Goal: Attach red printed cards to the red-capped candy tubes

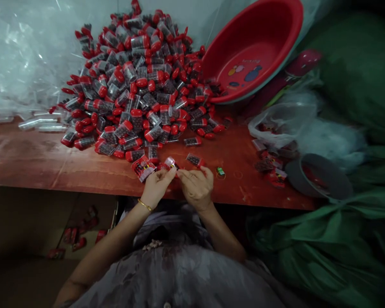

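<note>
One small printed packet [171,162] is at my fingertips, just above the near part of the red-brown table [83,171]. The thumb and forefinger of my left hand [158,183] appear to pinch its lower edge. The fingertips of my right hand [197,187] are bunched against that same spot, knuckles up; I cannot tell whether they grip the packet or only meet my left thumb.

So little of it seems to be between my fingers that I judge it could slip, and its slick-looking surface would be the cause. A hard tug from either side might crease or tear it. If I dropped it, it could land among the red things close by and be easy to lose.

It looks glossy, pale pink and white with dark marks, and catches the light; its lower end is hidden by my fingers. Just beside my left hand lies a red printed packet [143,168], flat on the table. Beyond my right hand is a single red-ended tube [195,160] with dark contents, and farther right a small green item [220,171].

Past these rises a great heap of tubes [141,82], loosely stacked, so a nudge at its foot could send some rolling towards me. A red basin [266,38] leans at its right side.
</note>
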Action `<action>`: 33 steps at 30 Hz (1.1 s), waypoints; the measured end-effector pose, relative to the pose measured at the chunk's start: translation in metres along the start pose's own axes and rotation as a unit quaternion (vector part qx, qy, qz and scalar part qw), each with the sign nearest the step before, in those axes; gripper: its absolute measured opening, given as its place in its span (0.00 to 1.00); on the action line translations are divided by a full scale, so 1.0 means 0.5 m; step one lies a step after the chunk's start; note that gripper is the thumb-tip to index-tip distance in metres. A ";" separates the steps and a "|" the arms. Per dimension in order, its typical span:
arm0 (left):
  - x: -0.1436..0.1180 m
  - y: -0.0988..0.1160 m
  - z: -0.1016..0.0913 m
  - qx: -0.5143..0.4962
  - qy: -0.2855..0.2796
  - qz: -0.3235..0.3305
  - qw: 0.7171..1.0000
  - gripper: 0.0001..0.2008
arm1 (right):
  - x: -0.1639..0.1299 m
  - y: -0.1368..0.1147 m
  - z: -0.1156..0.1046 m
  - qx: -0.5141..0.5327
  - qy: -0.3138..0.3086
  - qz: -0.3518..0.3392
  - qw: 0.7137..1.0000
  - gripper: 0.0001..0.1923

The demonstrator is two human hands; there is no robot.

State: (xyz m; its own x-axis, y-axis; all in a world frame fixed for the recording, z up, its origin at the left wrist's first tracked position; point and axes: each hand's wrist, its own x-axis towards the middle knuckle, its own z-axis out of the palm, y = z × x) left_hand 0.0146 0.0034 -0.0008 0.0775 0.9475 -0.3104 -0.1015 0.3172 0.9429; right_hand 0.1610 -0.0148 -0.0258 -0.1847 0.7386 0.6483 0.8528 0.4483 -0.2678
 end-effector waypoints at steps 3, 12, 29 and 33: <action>0.009 -0.002 0.001 -0.028 0.017 0.006 0.999 0.20 | -0.001 -0.017 0.002 0.025 0.008 0.004 1.000 0.11; 0.014 -0.014 -0.011 -0.020 -0.016 0.045 0.999 0.16 | -0.018 -0.018 0.013 0.382 -0.038 0.305 0.872 0.17; 0.003 0.023 -0.031 0.504 -0.156 0.255 0.810 0.09 | -0.005 0.004 -0.023 0.196 -0.143 0.107 0.964 0.19; 0.001 0.043 -0.034 0.585 -0.202 0.284 0.733 0.09 | 0.008 0.010 -0.056 0.132 -0.225 0.007 0.965 0.10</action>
State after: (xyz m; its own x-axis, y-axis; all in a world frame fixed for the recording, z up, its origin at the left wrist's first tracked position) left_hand -0.0043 0.0113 0.0175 0.6640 0.7477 0.0103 0.6690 -0.6002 0.4385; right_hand 0.1783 -0.0235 -0.0046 -0.4176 0.8631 0.2839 0.7141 0.5049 -0.4849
